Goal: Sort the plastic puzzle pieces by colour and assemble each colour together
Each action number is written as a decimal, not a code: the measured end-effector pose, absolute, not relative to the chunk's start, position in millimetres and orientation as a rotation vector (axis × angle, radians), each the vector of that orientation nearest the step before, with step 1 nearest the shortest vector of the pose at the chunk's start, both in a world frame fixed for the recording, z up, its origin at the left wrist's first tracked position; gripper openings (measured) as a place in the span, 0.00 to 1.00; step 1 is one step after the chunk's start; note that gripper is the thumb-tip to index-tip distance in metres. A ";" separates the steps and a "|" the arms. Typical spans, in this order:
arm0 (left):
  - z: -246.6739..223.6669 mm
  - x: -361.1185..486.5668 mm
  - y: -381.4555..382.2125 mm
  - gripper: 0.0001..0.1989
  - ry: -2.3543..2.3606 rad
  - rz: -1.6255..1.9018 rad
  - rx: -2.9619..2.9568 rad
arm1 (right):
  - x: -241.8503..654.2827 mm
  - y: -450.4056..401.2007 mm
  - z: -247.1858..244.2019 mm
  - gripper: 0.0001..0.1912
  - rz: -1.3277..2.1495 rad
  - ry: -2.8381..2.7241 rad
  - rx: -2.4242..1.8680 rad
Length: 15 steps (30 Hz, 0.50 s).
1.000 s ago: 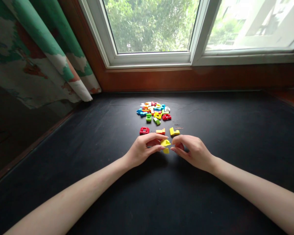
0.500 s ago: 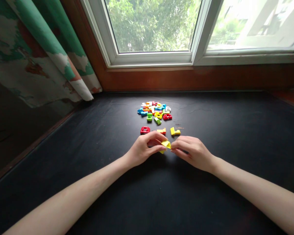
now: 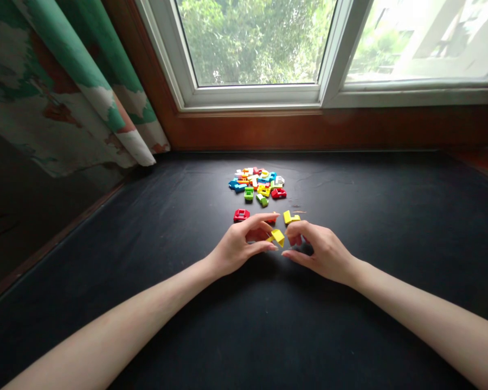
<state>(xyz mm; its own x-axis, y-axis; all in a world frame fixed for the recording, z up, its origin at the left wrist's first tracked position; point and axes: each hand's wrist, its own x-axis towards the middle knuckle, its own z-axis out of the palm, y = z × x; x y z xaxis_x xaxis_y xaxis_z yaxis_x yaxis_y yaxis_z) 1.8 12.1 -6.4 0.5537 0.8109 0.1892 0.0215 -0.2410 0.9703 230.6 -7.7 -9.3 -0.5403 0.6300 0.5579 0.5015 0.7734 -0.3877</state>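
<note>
A yellow plastic toy block (image 3: 277,238) with a slanted face lies between my two hands, low over the dark tabletop. My left hand (image 3: 244,241) curves around its left end, thumb and index finger apart; whether a curled finger touches the block I cannot tell. To the right, my right hand (image 3: 315,246) has its thumb and fingertips spread just beside the block, holding nothing. Beyond the hands sit a red block (image 3: 241,215) and another yellow block (image 3: 291,217). An orange-red block (image 3: 272,220) between them is partly hidden by my left fingers.
A pile of small coloured blocks (image 3: 254,181) lies farther back on the black table (image 3: 244,325). Behind it are a wooden sill (image 3: 248,131) and a white-framed window (image 3: 252,100). A patterned curtain (image 3: 117,108) hangs at the left.
My fingers have parted from their pinch on the yellow block. It is now turned differently and shows more of its slanted face. My left index finger has lifted.
</note>
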 end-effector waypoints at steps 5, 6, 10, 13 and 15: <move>-8.6 1.8 12.6 0.32 0.658 0.851 1.553 | 229.8 -6.0 -9.8 0.14 0.260 -2.320 -0.819; -9.1 1.7 12.8 0.33 0.650 0.849 1.545 | 229.7 -5.6 -9.5 0.13 0.261 -2.336 -0.807; -10.3 1.4 13.8 0.33 0.633 0.843 1.541 | 229.3 -5.5 -8.1 0.11 0.264 -2.361 -0.783; -10.7 1.1 14.6 0.33 0.623 0.842 1.559 | 229.5 -6.2 -8.2 0.10 0.256 -2.347 -0.786; -10.7 0.8 14.9 0.32 0.620 0.842 1.569 | 229.7 -6.4 -8.8 0.10 0.242 -2.333 -0.786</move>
